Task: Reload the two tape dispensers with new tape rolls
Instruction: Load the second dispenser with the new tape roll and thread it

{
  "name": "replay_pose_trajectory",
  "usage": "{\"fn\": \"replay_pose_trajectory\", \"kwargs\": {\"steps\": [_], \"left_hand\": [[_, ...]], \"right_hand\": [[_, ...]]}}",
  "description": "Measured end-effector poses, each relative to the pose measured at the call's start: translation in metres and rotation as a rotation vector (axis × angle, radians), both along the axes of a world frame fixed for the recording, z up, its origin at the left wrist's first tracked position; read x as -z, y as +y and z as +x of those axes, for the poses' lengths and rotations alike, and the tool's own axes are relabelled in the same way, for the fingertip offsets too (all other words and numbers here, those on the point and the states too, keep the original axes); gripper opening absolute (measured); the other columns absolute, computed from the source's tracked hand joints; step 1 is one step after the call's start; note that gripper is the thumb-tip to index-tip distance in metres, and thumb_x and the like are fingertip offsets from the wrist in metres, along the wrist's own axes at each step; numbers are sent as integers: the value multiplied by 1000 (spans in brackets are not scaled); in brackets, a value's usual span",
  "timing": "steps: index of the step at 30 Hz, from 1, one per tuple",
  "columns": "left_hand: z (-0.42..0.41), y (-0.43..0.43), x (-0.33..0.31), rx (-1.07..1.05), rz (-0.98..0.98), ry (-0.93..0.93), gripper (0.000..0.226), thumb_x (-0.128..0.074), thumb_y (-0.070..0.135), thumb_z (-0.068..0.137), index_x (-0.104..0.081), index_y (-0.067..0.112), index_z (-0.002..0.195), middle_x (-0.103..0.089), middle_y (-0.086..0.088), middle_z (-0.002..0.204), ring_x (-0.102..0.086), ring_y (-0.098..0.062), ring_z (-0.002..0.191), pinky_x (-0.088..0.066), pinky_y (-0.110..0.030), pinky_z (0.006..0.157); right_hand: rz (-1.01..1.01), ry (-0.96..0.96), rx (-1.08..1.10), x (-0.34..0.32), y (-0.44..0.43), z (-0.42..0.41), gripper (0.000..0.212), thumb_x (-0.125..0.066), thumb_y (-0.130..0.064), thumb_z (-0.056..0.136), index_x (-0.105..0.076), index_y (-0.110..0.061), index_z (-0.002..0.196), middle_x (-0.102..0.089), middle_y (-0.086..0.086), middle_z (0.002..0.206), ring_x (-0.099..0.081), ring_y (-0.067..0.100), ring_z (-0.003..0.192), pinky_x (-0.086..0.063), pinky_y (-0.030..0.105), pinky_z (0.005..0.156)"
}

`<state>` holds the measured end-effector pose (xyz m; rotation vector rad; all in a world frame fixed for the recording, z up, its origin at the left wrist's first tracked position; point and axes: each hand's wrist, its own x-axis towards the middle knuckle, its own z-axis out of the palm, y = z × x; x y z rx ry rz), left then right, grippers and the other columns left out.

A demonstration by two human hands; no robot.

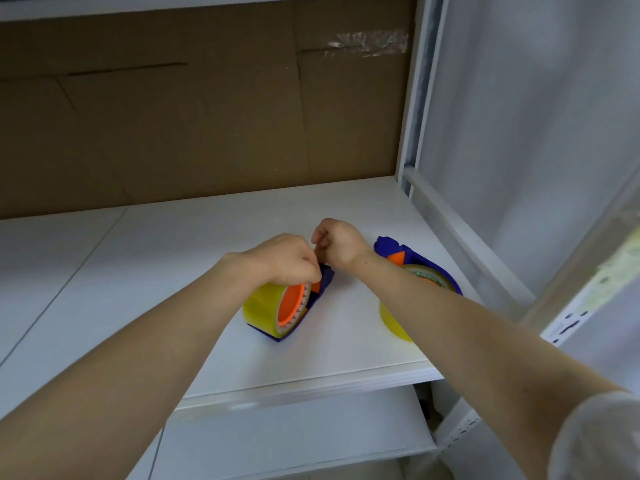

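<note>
A blue tape dispenser (323,282) stands mid-shelf with a yellowish clear tape roll (261,308) on its orange hub (292,304). My left hand (289,259) rests on top of that roll, fingers pinched at the dispenser's front end. My right hand (337,242) is closed just above the same spot, fingertips pinched as if on the tape's end; the tape strip itself is too thin to see. A second blue dispenser (398,249) with its own tape roll (393,318) sits to the right, partly hidden behind my right forearm.
Everything sits on a white shelf (207,254) with a cardboard sheet (190,116) as back wall. A white metal upright and frame (420,133) bound the right side. A lower white shelf (294,431) lies under the front edge.
</note>
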<state>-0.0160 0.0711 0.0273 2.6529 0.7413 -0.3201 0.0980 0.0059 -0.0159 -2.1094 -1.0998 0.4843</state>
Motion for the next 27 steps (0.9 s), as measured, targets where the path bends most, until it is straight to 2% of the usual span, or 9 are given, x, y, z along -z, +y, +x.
{"fn": "replay_pose_trajectory", "kwargs": {"steps": [2,5,9,12,14,17,20,24,27], "left_hand": [[2,-1,2,-5,-7,2,23,-58,31,75,-75,22,88,-70,-4,92,-65,-21,87,-57,-36,78],[1,-4,4,-85,34,-150,31,-56,35,80,-62,10,64,-56,-6,64,-56,-24,69,-42,-32,60],[-14,8,4,-373,-23,-360,28,-56,32,83,-68,7,87,-66,-12,91,-61,-26,84,-49,-34,74],[-33,14,5,-584,-366,-249,46,-58,48,83,-59,10,107,-64,-12,100,-60,-23,79,-47,-30,68],[-41,15,10,-623,-520,-236,58,-60,59,78,-55,14,114,-67,-11,106,-64,-27,88,-53,-35,78],[-47,12,19,-622,-599,-335,54,-63,56,76,-60,16,113,-69,-12,104,-66,-30,93,-54,-41,90],[-51,10,22,-613,-647,-406,42,-64,45,77,-63,16,107,-69,-14,104,-65,-32,96,-52,-43,93],[-57,7,23,-603,-720,-468,33,-67,41,75,-64,18,98,-69,-13,101,-65,-32,96,-52,-42,90],[-63,4,22,-534,-854,-482,34,-70,36,66,-65,17,94,-69,-11,94,-65,-27,85,-53,-34,77]], "right_hand": [[-34,64,32,-3,1,2,21,-63,-2,78,-52,-20,79,-65,13,104,-61,25,93,-50,30,83],[-72,216,120,-4,-3,4,28,-71,-1,75,-57,-10,97,-65,15,96,-62,27,83,-55,36,79],[-60,427,224,-2,-11,4,30,-71,2,76,-62,-4,104,-58,9,82,-59,21,74,-56,30,69],[-130,378,268,-1,-9,4,24,-70,2,76,-67,1,99,-65,16,82,-60,19,61,-58,33,71],[-188,318,282,-3,-6,2,14,-70,-1,75,-66,-2,89,-64,14,72,-61,18,56,-58,31,66],[-230,266,274,-5,-3,1,7,-67,-1,76,-60,-3,75,-62,14,66,-61,20,56,-60,33,71],[-205,315,262,-7,-5,0,12,-65,-4,78,-56,-4,70,-59,11,64,-58,17,56,-55,28,59],[-226,240,225,-5,-6,-3,23,-70,-23,81,-58,-7,69,-58,7,61,-53,15,50,-49,24,50],[-247,115,203,2,-6,-5,25,-65,-30,85,-67,-5,87,-63,10,70,-53,16,49,-52,28,58]]}}
